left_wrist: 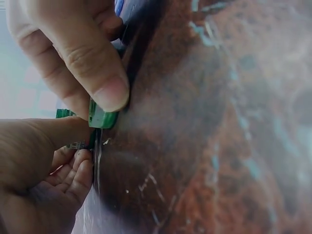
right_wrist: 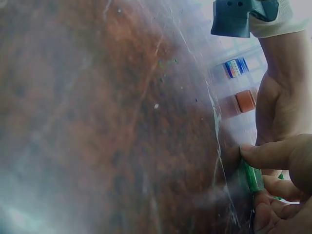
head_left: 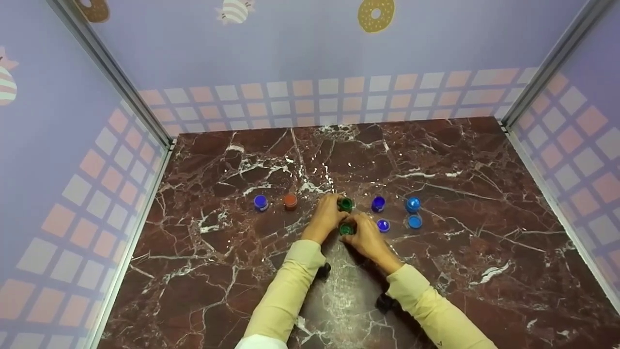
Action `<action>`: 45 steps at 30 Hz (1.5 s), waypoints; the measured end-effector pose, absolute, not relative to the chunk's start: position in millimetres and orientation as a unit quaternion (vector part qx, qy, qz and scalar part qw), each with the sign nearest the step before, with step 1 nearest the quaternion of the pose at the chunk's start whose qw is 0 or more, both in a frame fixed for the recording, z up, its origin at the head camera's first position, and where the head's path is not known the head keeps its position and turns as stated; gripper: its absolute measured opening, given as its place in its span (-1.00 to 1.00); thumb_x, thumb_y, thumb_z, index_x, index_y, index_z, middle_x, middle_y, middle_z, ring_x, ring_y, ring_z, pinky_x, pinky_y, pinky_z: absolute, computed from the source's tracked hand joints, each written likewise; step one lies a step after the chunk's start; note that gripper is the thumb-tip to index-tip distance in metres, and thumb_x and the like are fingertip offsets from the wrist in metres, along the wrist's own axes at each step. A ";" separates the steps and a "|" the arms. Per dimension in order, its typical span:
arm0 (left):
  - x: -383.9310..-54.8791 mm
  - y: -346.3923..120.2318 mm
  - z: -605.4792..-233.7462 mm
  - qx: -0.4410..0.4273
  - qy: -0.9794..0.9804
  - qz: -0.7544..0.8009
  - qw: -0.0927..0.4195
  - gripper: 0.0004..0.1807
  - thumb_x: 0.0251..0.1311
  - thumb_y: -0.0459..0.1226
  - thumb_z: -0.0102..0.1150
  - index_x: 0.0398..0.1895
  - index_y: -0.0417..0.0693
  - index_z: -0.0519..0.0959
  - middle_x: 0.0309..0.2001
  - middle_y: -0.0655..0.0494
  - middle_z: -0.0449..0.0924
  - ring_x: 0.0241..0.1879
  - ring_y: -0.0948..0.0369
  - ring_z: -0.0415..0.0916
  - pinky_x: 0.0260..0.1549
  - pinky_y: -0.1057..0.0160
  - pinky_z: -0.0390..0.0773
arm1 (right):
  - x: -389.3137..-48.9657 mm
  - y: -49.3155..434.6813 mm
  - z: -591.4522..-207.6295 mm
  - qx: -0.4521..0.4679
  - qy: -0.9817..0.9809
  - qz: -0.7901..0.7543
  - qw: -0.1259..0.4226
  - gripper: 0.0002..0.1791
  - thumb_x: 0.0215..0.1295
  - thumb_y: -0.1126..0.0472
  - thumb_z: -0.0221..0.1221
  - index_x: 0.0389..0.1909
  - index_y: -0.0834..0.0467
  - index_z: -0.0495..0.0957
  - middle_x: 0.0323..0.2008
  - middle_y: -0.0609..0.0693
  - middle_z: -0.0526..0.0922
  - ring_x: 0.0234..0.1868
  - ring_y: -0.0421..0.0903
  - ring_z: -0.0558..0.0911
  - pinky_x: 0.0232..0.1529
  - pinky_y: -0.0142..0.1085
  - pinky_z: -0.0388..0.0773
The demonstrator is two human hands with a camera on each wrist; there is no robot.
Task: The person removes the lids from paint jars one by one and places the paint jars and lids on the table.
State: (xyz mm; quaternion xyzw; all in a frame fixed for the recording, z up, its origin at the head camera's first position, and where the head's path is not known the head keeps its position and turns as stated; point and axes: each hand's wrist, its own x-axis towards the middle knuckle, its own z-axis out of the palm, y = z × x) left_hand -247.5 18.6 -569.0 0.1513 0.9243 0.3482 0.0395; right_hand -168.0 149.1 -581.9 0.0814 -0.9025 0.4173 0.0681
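Observation:
In the head view my left hand [head_left: 325,217] grips a small open paint jar [head_left: 345,204] with green paint inside, fingers at its left side. Just in front of it, my right hand [head_left: 369,236] pinches the jar's round green lid [head_left: 346,229] by the edge. The left wrist view shows the right thumb on the green lid [left_wrist: 103,118], close over the tabletop, and the left fingers curled by the jar, which they partly hide. Seen from the right wrist, the lid [right_wrist: 253,177] stands between thumb and fingers.
Right of the hands are an open dark-blue jar [head_left: 378,203] with its lid [head_left: 383,225] and a light-blue jar [head_left: 412,204] with its lid [head_left: 415,222]. To the left stand a violet-blue jar [head_left: 260,202] and an orange jar [head_left: 290,201]. Walls enclose the marbled table [head_left: 203,291].

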 end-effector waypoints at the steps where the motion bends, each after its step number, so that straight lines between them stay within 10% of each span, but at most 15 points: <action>1: -246.5 18.4 -568.8 0.151 0.924 0.348 0.040 -0.61 0.12 -0.40 0.49 0.03 -0.30 0.64 0.00 -0.16 0.62 0.10 -0.07 0.52 0.17 0.05 0.49 | -167.9 149.4 -582.1 0.082 -0.902 0.418 0.068 -0.58 -0.11 0.38 0.54 -0.17 0.36 0.66 -0.22 0.20 0.61 -0.13 0.20 0.61 0.01 0.11 0.53; 12: -231.1 7.3 -569.0 0.148 0.921 0.359 0.025 -0.47 0.19 -0.40 0.41 0.23 -0.29 0.51 0.10 -0.18 0.50 0.13 -0.09 0.49 0.20 0.01 0.47 | -166.5 150.8 -582.3 0.080 -0.900 0.425 0.052 -0.53 -0.06 0.32 0.57 -0.10 0.36 0.67 -0.18 0.19 0.62 -0.08 0.18 0.59 0.05 0.10 0.51; 34: -221.4 -61.7 -553.3 0.049 0.900 0.398 -0.172 -0.60 0.19 -0.38 0.43 0.10 -0.26 0.61 0.06 -0.19 0.55 0.11 -0.11 0.50 0.18 -0.03 0.47 | -166.6 153.3 -582.4 0.082 -0.894 0.436 0.067 -0.59 -0.04 0.30 0.57 -0.18 0.35 0.65 -0.25 0.18 0.61 -0.21 0.08 0.54 -0.11 0.01 0.51; 45: -240.5 -82.1 -559.6 -0.025 0.923 0.373 -0.085 -0.31 0.16 -0.29 0.50 0.33 -0.31 0.43 0.21 -0.30 0.42 0.22 -0.17 0.39 0.24 -0.06 0.41 | -164.3 155.4 -581.1 0.092 -0.883 0.457 0.054 -0.54 0.04 0.26 0.55 -0.08 0.38 0.65 -0.24 0.19 0.60 -0.25 0.05 0.54 -0.19 -0.09 0.52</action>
